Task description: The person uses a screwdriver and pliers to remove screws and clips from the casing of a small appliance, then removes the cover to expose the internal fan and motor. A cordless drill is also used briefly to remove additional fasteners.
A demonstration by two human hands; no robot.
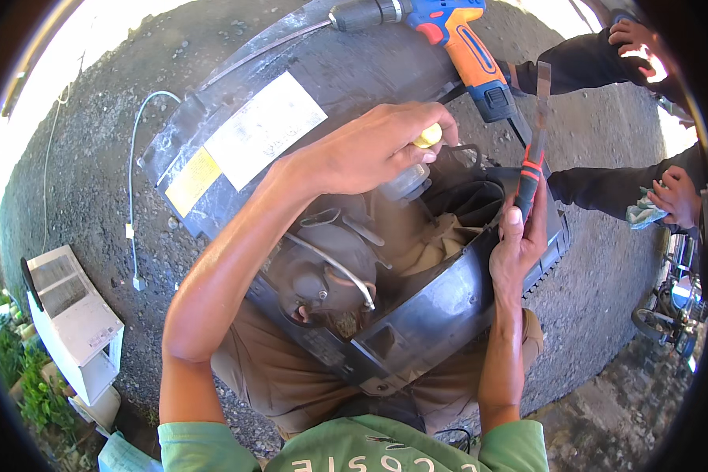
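A dark, dusty appliance housing (448, 291) lies open across my lap, with a round motor-like part (322, 263) inside. My left hand (362, 149) reaches over the opening, its fingers closed round a rounded yellow handle end (427, 136); the rest of that tool is hidden. Just below these fingers shows a greyish plastic part (405, 185). At the housing's right edge my right hand (521, 244) grips a flat-bladed hand tool (532, 177) by its red-and-black handle, blade pointing away from me. A blue and orange cordless drill (468, 55) with a long bit rests on the housing's far dark panel.
White and yellow labels (263, 130) are stuck on the panel. A pale cable (134, 181) runs over the gravel at left, near a white box-shaped casing (79, 322). At right are another person's dark-clothed limbs (598, 67), a hand holding a cloth (645, 211), and a motorcycle (672, 311).
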